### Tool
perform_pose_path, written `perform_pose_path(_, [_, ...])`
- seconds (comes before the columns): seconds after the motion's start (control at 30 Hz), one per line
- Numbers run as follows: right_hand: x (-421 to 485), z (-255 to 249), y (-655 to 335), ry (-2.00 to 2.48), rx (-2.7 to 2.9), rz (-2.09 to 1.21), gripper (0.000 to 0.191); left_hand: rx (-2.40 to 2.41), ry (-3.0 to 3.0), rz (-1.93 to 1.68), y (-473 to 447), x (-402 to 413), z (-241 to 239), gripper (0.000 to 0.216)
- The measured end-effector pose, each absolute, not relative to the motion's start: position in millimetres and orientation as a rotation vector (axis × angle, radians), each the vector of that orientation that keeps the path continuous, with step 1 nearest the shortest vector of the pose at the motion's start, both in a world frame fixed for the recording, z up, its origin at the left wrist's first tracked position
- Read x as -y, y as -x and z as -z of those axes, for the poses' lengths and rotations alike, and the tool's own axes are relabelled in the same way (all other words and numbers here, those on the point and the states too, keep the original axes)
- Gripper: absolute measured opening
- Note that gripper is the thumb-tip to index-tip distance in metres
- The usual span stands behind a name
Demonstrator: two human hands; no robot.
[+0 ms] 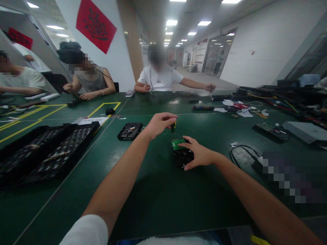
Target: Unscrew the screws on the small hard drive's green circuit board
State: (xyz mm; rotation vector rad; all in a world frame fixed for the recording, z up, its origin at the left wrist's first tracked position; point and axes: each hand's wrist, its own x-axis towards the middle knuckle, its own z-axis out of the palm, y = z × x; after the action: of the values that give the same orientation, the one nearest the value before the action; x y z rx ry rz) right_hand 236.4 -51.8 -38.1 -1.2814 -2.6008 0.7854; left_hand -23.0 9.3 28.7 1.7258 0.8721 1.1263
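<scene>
My left hand (161,124) is closed around the top of a short screwdriver (173,127) with a black and yellow handle. It points down above the far edge of a black hard drive (182,158); its tip is too small to make out. A green circuit board (176,145) covers the far part of this drive. My right hand (200,153) grips the drive from the right, with a finger over the board and the thumb at the near edge. Left of my left forearm lies another hard drive (130,131) with small parts on top.
An open black tool case (74,146) with bits stands at the left. At the right are a cable (236,151), a drive with a circuit board (271,132) and a grey metal box (304,132). Co-workers (159,76) sit across the green table (153,200).
</scene>
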Motion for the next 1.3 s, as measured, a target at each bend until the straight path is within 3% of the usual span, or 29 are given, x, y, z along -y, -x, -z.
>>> perform_pose_path(0.1, [48,36,-230,1.267,2.59,-0.847,0.11,-0.859,-1.706,-1.119,23,-10,-28,0.035])
perform_pose_path(0.27, [35,42,-214,1.318,2.399,-0.699,0.053,-0.871,-1.675,-1.116,25,-9,-29,0.032])
perform_pose_path(0.37, [29,48,-205,1.236,2.337,-0.583,0.037,-0.878,-1.629,-1.109,25,-8,-30,0.028])
perform_pose_path(0.43, [32,51,-203,1.239,2.309,-0.59,0.038,-0.865,-1.614,-1.099,24,-8,-30,0.026])
perform_pose_path(0.63, [60,49,-207,1.408,2.327,-0.665,0.08,-0.776,-1.573,-1.065,22,-6,-28,0.024])
perform_pose_path(0.77, [75,44,-197,1.491,2.355,-0.58,0.094,-0.714,-1.565,-1.048,20,-5,-26,0.028])
perform_pose_path(0.9, [81,45,-184,1.505,2.345,-0.478,0.093,-0.688,-1.609,-1.006,20,-5,-26,0.036])
perform_pose_path(1.3, [73,61,-187,1.471,2.392,-0.339,0.082,-0.678,-1.306,-1.056,25,-12,-24,0.028])
